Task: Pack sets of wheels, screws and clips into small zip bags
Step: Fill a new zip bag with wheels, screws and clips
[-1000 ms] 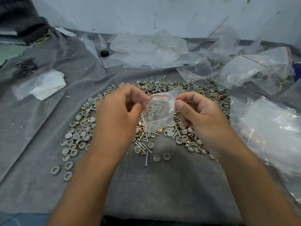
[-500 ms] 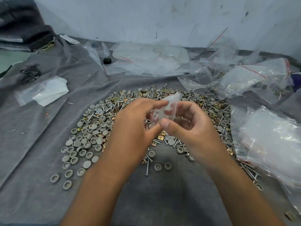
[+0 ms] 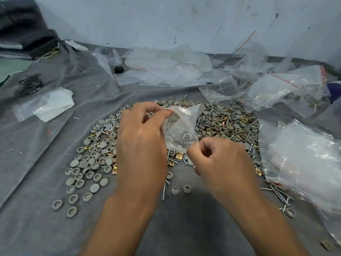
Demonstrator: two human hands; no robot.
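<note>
We pinch the small zip bag (image 3: 181, 130) at its upper edge with our left hand (image 3: 141, 137) and at its lower corner with our right hand (image 3: 219, 159). It hangs tilted above the wheels (image 3: 88, 163), its long axis running from upper left to lower right, screws inside.

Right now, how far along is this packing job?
Done: filled bags lie at back right. In hand: left hand and right hand both pinch a small zip bag holding screws and wheels. Left: a big loose pile of wheels, screws and clips on the cloth.

Clear zip bag (image 3: 181, 133) (screws inside, seemingly)
</note>
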